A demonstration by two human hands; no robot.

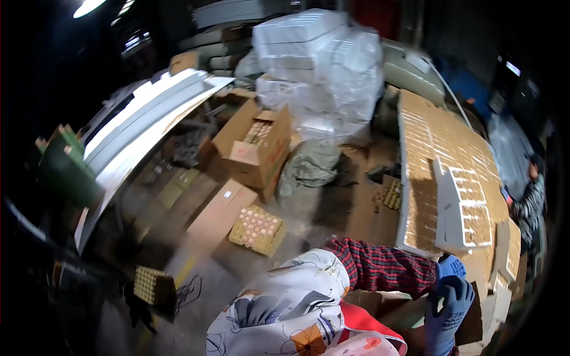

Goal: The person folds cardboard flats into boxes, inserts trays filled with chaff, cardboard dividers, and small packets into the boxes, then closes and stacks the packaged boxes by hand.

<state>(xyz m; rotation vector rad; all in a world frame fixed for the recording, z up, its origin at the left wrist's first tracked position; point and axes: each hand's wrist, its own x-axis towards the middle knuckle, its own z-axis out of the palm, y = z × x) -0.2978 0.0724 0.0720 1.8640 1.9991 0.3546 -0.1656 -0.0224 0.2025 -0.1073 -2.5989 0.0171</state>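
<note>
Both my hands wear blue knit gloves and are close together at the lower right, over the brown flaps of a cardboard box (472, 323). My left hand (452, 267), at the end of a red-and-black plaid sleeve (386, 267), is partly hidden behind the other glove, so its fingers are unclear. Just in front of it, my right hand (450, 308) has curled fingers, with thumb and forefinger bent into a loop. Whatever lies between those fingers is hidden. A white foam block with several slots (466, 216) lies beyond my hands on the tan table (424, 196).
An egg tray full of eggs (258, 228) lies on the floor beside a flat carton (222, 207). Behind stand an open carton of eggs (249, 160) and plastic-wrapped white stacks (320, 65). Empty egg trays (154, 285) sit at lower left. Another person (528, 199) is at the far right.
</note>
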